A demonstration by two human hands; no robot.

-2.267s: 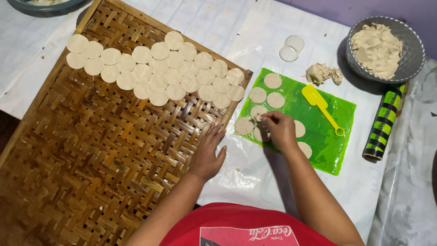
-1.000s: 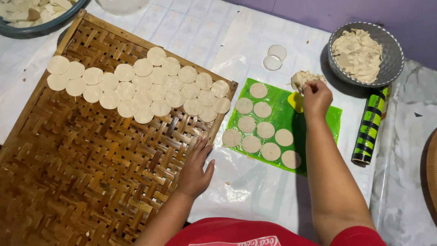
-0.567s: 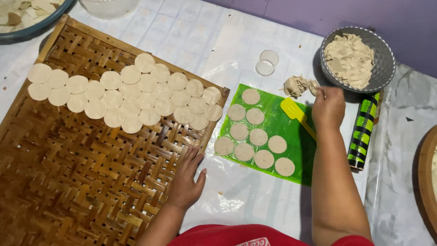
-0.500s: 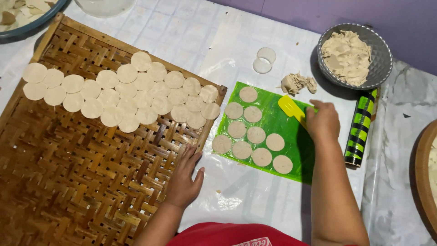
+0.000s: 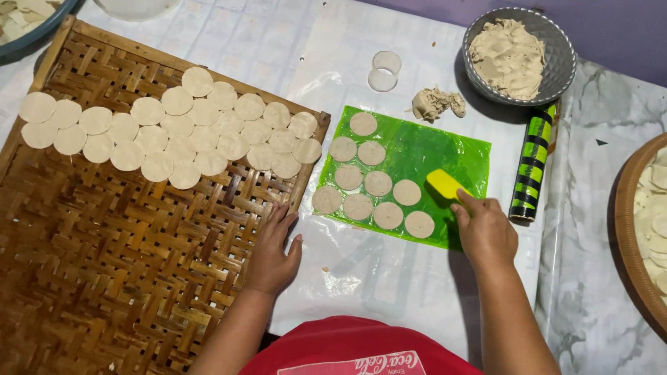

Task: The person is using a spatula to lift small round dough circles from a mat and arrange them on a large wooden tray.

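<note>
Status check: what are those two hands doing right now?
Right hand shut on yellow scraper, blade on green mat. Left hand open, flat on woven tray. Nine dough discs on mat, nothing blocking.

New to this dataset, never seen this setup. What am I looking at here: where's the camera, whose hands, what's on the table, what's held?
There is no machine: a person works with two bare hands, filmed by one camera worn on their head, looking down.

The left hand rests flat on the edge of a woven bamboo tray that carries rows of thin round dough discs. The right hand holds a yellow scraper over a green plastic sheet, where nine more cut dough rounds lie.

Beyond the sheet are a clump of dough scraps, a round clear cutter and a grey bowl of dough. A green-and-black striped roller lies beside the sheet.
</note>
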